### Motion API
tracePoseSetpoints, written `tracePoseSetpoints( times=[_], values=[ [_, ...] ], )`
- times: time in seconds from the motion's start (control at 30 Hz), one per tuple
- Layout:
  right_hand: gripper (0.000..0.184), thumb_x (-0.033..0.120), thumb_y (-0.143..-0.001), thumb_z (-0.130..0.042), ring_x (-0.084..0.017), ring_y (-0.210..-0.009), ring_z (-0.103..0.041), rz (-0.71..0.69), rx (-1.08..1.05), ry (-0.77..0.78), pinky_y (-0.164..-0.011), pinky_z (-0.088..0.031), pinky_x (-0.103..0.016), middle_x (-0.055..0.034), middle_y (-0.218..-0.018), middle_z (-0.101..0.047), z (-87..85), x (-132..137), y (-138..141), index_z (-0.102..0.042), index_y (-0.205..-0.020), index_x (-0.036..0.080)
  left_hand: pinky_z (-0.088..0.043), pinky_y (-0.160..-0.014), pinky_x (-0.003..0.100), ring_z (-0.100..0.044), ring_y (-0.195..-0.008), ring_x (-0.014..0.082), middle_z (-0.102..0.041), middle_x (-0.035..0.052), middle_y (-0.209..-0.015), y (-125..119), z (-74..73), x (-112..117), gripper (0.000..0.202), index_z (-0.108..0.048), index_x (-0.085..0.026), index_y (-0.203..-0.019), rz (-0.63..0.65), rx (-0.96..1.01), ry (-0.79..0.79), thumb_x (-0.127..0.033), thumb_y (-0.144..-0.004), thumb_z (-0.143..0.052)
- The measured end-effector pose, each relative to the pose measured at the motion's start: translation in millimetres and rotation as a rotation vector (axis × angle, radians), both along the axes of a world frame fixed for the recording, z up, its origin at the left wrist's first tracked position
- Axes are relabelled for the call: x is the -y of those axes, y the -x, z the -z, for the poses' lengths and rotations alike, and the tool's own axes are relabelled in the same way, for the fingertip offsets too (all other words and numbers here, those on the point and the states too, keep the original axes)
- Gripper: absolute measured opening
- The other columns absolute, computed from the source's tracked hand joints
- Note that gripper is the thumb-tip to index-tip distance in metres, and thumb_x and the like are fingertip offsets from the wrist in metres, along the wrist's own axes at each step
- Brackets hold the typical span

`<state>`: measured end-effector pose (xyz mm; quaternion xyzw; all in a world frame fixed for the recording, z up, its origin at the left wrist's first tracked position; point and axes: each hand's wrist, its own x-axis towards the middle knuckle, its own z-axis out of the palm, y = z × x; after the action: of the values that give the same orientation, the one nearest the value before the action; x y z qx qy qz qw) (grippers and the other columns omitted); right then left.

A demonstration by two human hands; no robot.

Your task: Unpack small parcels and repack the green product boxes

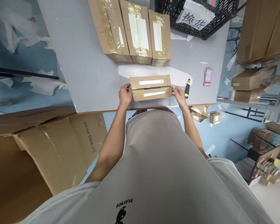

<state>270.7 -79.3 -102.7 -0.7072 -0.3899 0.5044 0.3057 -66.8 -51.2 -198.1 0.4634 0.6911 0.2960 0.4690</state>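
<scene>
A small cardboard box (pixel 151 95) lies close to the table's front edge, a dark slit running along the middle of its top. White label strips show on both halves. My left hand (pixel 125 95) is closed at its left end, the fingers curled and partly hidden. At the opposite end, my right hand (pixel 179 95) pinches the box's corner between thumb and fingers. Just right of that hand lies a black and yellow utility knife (pixel 187 88). White paper (pixel 151 71) is spread flat behind the box.
Three taped cartons (pixel 136 34) stand in a row at the back of the grey table (pixel 81 62). A black plastic crate (pixel 200 31) bears a handwritten sign. A pink packet (pixel 208 76) lies at right. A large open carton (pixel 60 146) stands on the left below the table.
</scene>
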Motion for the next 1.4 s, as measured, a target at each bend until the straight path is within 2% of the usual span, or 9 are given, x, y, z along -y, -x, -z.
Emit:
tracePoseSetpoints(
  times=[0.13, 0.47, 0.6, 0.7, 0.8, 0.9, 1.13, 1.27, 1.4],
  values=[
    [0.077, 0.094, -0.102, -0.067, -0.031, -0.141, -0.077, -0.021, 0.095, -0.132, -0.123, -0.065, -0.052, -0.0141, -0.147, -0.084, 3.0, -4, 3, -0.085, -0.132, 0.026, -0.064, -0.094, 0.033, -0.077, -0.094, 0.0208, -0.084, 0.0104, -0.122, 7, -22.2, 12, 0.030, -0.078, -0.022, -0.116, -0.114, -0.005, -0.009, -0.046, -0.118, -0.060],
    [0.083, 0.087, -0.116, -0.056, -0.034, -0.138, -0.077, -0.292, 0.291, -0.260, -0.119, -0.068, -0.057, -0.0194, -0.158, -0.077, -6.2, -75, 5, -0.067, -0.172, 0.028, -0.063, -0.094, 0.036, -0.078, -0.101, 0.0245, -0.086, 0.0096, -0.114, -2, -90.8, 49, 0.035, -0.081, -0.022, -0.123, 0.090, -0.022, -0.055, -0.048, -0.121, -0.058],
    [0.080, 0.074, -0.119, -0.058, -0.039, -0.139, -0.074, -0.453, 0.518, -0.244, -0.119, -0.068, -0.061, -0.0227, -0.161, -0.071, 3.1, -96, 17, -0.053, -0.183, 0.026, -0.067, -0.110, 0.045, -0.075, -0.136, 0.0324, -0.079, 0.0160, -0.144, -2, -92.6, 72, 0.038, -0.080, -0.024, -0.143, 0.140, -0.132, -0.066, -0.032, -0.111, -0.061],
    [0.088, 0.063, -0.119, -0.061, -0.046, -0.145, -0.069, -0.572, 0.669, -0.174, -0.124, -0.063, -0.071, -0.0280, -0.160, -0.066, 14.9, -97, 31, -0.038, -0.190, 0.016, -0.054, -0.137, 0.061, -0.049, -0.174, 0.0410, -0.053, 0.0204, -0.182, -5, -81.9, 87, 0.070, -0.065, -0.026, -0.172, 0.185, -0.212, -0.022, -0.024, -0.101, -0.070],
    [0.100, 0.055, -0.116, -0.064, -0.051, -0.151, -0.063, -0.613, 0.739, -0.093, -0.125, -0.060, -0.076, -0.0340, -0.159, -0.063, 25.8, -90, 48, -0.022, -0.192, 0.005, -0.035, -0.147, 0.074, -0.026, -0.187, 0.0487, -0.021, 0.0215, -0.201, -14, -71.9, 95, 0.100, -0.044, -0.028, -0.190, 0.255, -0.265, 0.057, -0.017, -0.095, -0.077],
    [0.103, 0.048, -0.114, -0.066, -0.051, -0.155, -0.060, -0.607, 0.753, -0.050, -0.128, -0.058, -0.075, -0.0370, -0.164, -0.059, 31.7, -83, 58, -0.017, -0.192, 0.001, -0.027, -0.150, 0.076, -0.010, -0.191, 0.0517, -0.006, 0.0196, -0.206, -27, -71.7, 98, 0.110, -0.041, -0.030, -0.192, 0.349, -0.338, 0.072, -0.011, -0.092, -0.082],
    [0.091, 0.062, -0.119, -0.057, -0.049, -0.166, -0.055, -0.568, 0.694, -0.152, -0.136, -0.053, -0.075, -0.0328, -0.180, -0.049, 25.2, -78, 45, -0.030, -0.191, 0.014, -0.010, -0.152, 0.079, -0.001, -0.192, 0.0477, -0.007, 0.0129, -0.208, -54, -94.0, 85, 0.082, -0.062, -0.030, -0.179, 0.520, -0.463, 0.019, -0.015, -0.099, -0.077],
    [0.084, 0.073, -0.121, -0.048, -0.045, -0.167, -0.056, -0.576, 0.631, -0.237, -0.140, -0.050, -0.071, -0.0274, -0.178, -0.054, 8.6, -63, 12, -0.042, -0.186, 0.021, -0.010, -0.151, 0.081, -0.002, -0.192, 0.0501, -0.012, 0.0151, -0.207, -52, -107.3, 75, 0.073, -0.065, -0.026, -0.173, 0.473, -0.481, 0.035, -0.024, -0.101, -0.077],
    [0.078, 0.067, -0.122, -0.050, -0.044, -0.168, -0.055, -0.486, 0.610, -0.249, -0.140, -0.049, -0.072, -0.0273, -0.175, -0.058, -7.3, -34, -24, -0.047, -0.184, 0.020, -0.013, -0.149, 0.086, -0.001, -0.192, 0.0517, -0.011, 0.0103, -0.207, -29, -126.6, 79, 0.073, -0.065, -0.035, -0.169, 0.365, -0.472, -0.013, -0.028, -0.099, -0.083]
  ],
)
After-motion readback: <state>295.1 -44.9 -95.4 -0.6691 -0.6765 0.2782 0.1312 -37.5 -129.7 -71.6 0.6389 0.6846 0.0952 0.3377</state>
